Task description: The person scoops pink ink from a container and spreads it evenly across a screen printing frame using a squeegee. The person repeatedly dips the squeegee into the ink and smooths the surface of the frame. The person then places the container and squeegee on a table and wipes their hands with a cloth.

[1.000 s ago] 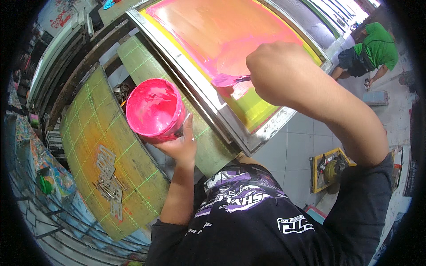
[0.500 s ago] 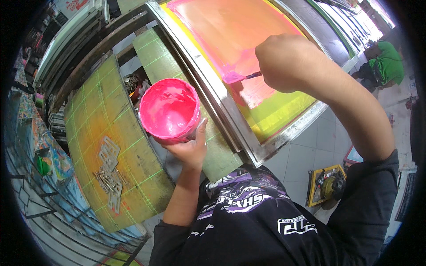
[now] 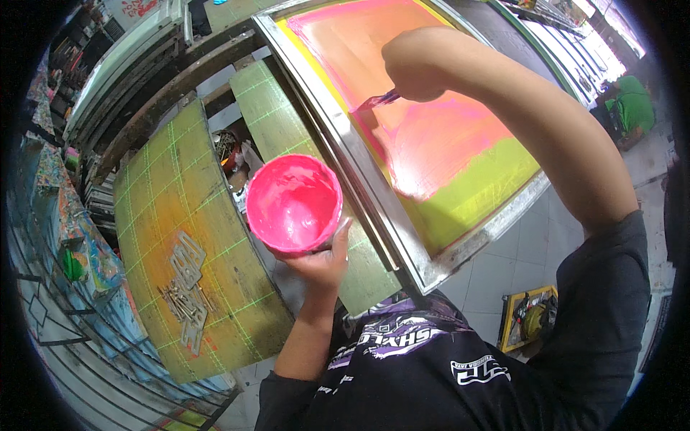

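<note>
My left hand (image 3: 322,267) is closed round the lower side of a round tub (image 3: 260,192) coated in bright pink, its thumb up along the right wall. Thick, glossy pink ink (image 3: 298,214) lies inside. To the right, my right hand (image 3: 417,63) grips the handle of a pink-smeared paintbrush (image 3: 376,101), fingers curled and partly hidden. The brush head rests at the left part of a yellow mesh screen (image 3: 471,188), near its metal frame (image 3: 365,195). Pink and orange ink covers much of the mesh; the near strip stays yellow-green.
Left of the tub, a green-gridded board (image 3: 162,237) carries flat metal pieces (image 3: 188,258) and several screws (image 3: 183,302). A narrower gridded board (image 3: 262,100) runs beside the frame. A small yellow frame (image 3: 509,323) stands on the tiled floor. A person in green (image 3: 632,104) is at far right.
My right hand has swept the brush left and away from me across the mesh. Pink ink now spreads wider there. The tub sits slightly lower and further right in view.
</note>
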The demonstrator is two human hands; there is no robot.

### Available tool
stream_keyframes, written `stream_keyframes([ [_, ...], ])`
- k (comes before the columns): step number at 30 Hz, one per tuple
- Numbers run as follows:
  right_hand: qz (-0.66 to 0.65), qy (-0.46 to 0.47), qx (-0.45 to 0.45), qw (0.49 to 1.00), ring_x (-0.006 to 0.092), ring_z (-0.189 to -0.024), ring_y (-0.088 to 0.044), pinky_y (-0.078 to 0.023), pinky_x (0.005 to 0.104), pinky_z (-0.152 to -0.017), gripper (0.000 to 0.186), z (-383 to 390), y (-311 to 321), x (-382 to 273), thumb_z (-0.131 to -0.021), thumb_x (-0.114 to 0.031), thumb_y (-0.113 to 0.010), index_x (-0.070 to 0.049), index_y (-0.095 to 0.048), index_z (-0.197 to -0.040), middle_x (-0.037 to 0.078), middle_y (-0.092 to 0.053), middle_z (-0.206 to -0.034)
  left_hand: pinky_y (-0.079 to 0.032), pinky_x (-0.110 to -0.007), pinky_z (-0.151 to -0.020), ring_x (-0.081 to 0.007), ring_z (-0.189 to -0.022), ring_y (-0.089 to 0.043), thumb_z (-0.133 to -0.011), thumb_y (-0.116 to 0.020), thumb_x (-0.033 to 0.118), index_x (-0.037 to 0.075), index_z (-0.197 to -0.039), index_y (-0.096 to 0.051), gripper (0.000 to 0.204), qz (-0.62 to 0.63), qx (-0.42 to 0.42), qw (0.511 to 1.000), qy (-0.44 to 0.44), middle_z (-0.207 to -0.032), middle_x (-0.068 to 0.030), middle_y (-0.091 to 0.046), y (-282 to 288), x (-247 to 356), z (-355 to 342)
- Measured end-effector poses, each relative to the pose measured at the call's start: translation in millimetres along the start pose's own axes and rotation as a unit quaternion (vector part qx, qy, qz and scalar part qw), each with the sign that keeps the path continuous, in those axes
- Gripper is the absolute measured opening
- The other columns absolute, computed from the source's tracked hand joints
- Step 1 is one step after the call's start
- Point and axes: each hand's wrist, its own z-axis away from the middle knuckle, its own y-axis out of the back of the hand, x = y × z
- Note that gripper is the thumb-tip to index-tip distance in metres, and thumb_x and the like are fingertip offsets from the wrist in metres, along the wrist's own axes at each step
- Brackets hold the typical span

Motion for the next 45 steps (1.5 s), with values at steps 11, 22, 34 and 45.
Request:
stream_keyframes([
  [11, 0.005, 0.030, 0.013, 0.999, 0.0287, -0.052, -0.055, -0.042, 0.0422, -0.046, 0.014, -85.0, 30.7, 23.6, -0.071, -0.005, -0.054, 0.004, -0.066, -0.069, 0.017, -0.059, -0.065, -0.035, -0.044, -0.101, -0.0319, -0.123, -0.040, -0.063, -0.080, 0.013, 0.003, -0.132, -0.033, 0.084, -0.090, -0.090, 0.986, 0.111, -0.132, -0.0186, -0.041, 6.8, 10.9, -1.4],
  [22, 0.057, 0.049, 0.031, 0.997, 0.0260, -0.053, -0.056, -0.044, 0.0396, -0.048, 0.016, -199.0, 61.4, 44.9, -0.074, -0.009, -0.055, 0.003, -0.066, -0.071, 0.016, -0.059, -0.064, -0.038, -0.039, -0.099, -0.0279, -0.117, -0.050, -0.068, -0.076, 0.009, 0.002, -0.124, -0.047, 0.064, -0.088, -0.150, 0.982, 0.080, -0.124, -0.0132, -0.052, 12.5, 15.0, -4.0],
  [34, -0.127, -0.049, 0.122, 0.983, 0.0244, -0.064, -0.062, -0.048, 0.0379, -0.054, 0.020, -253.9, 66.4, 44.6, -0.077, -0.013, -0.056, -0.003, -0.067, -0.091, 0.010, -0.065, -0.078, -0.033, -0.042, -0.103, -0.0314, -0.126, -0.036, -0.055, -0.080, 0.001, 0.003, -0.137, -0.024, 0.100, 0.075, -0.031, 0.985, 0.151, -0.137, -0.0166, -0.034, 2.7, -2.3, 15.8],
  [45, -0.231, -0.150, 0.263, 0.925, 0.0277, -0.097, -0.062, -0.050, 0.0380, -0.080, 0.029, -246.9, 12.5, 60.7, -0.079, -0.019, -0.054, -0.008, -0.066, -0.103, 0.011, -0.064, -0.108, -0.037, -0.042, -0.098, -0.0285, -0.115, -0.050, -0.063, -0.079, 0.010, -0.002, -0.129, -0.037, 0.078, -0.146, -0.118, 0.979, 0.077, -0.120, -0.0175, -0.053, 14.6, -0.5, 12.7],
])
